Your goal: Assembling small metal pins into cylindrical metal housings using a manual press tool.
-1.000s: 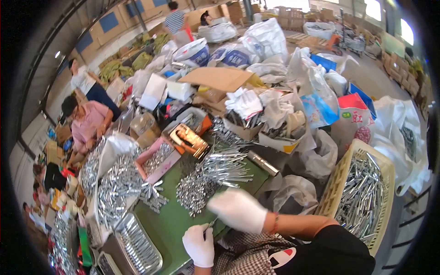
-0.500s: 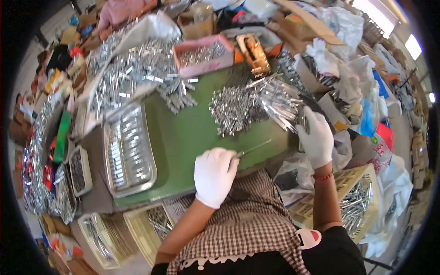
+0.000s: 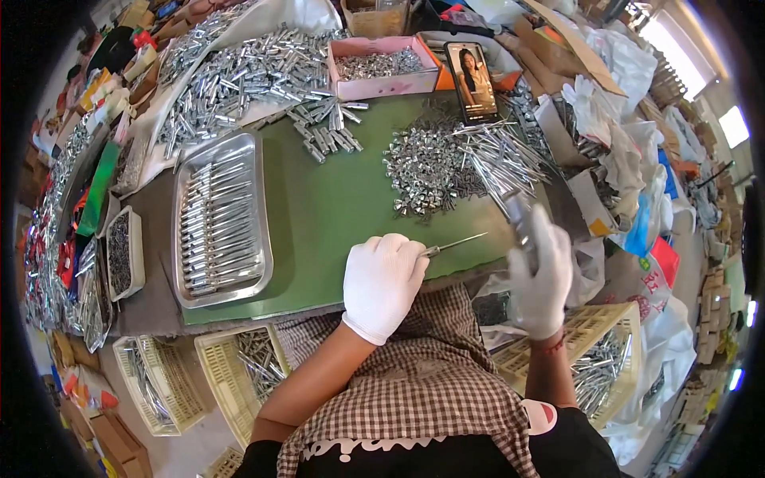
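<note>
My left hand, in a white glove, rests at the near edge of the green mat and pinches a thin metal rod that points right. My right hand, also gloved, is raised to the right of it and grips a grey metal tube held upright; the hand is blurred. Just beyond both hands lie a heap of small shiny metal pieces and a fan of long thin pins.
A steel tray with rows of tubes sits at the mat's left. A pink box of parts and a phone stand behind. Loose tubes pile far left. Yellow baskets flank my lap. Bags and cartons crowd the right.
My right hand has come off the pin pile toward me, now lifted with a tube in it. My left hand stays on the rod. The view has shifted slightly.
</note>
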The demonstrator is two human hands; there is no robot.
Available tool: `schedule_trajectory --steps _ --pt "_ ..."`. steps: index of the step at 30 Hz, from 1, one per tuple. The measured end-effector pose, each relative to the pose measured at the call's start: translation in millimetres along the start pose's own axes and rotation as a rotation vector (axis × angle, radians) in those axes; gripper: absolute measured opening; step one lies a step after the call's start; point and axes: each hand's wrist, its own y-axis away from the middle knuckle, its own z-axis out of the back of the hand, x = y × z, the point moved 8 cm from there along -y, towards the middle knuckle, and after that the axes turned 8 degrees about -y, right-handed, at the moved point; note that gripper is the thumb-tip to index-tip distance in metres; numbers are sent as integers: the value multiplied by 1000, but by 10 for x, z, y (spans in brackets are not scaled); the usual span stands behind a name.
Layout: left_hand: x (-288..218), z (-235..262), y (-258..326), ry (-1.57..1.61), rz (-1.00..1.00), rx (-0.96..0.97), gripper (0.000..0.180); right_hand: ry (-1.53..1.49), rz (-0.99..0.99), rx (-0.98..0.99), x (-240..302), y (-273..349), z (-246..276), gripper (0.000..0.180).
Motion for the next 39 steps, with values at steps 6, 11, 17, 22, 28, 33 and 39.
schedule_trajectory --steps 6,11,17,22,28,33,39 --pt "29 -36 -18 34 16 61 8 80 -42 592 307 262 -505 76" --pt "6 -34 -40 51 26 72 10 -167 -112 355 228 226 -418 73" --pt "2 -7 -37 41 7 67 13 -93 -253 57 -363 17 -71 57" --pt "-43 -18 -44 -9 -25 57 14 485 -280 5 -1162 -182 266 47" --pt "-75 -30 -39 -7 40 131 23 276 117 -55 -734 -716 -97 22" --pt "-151 -73 -80 3 13 125 22 296 144 58 -875 -926 -381 8" --pt "-165 -46 -114 -23 -23 89 9 86 99 -199 -851 -803 -151 6"
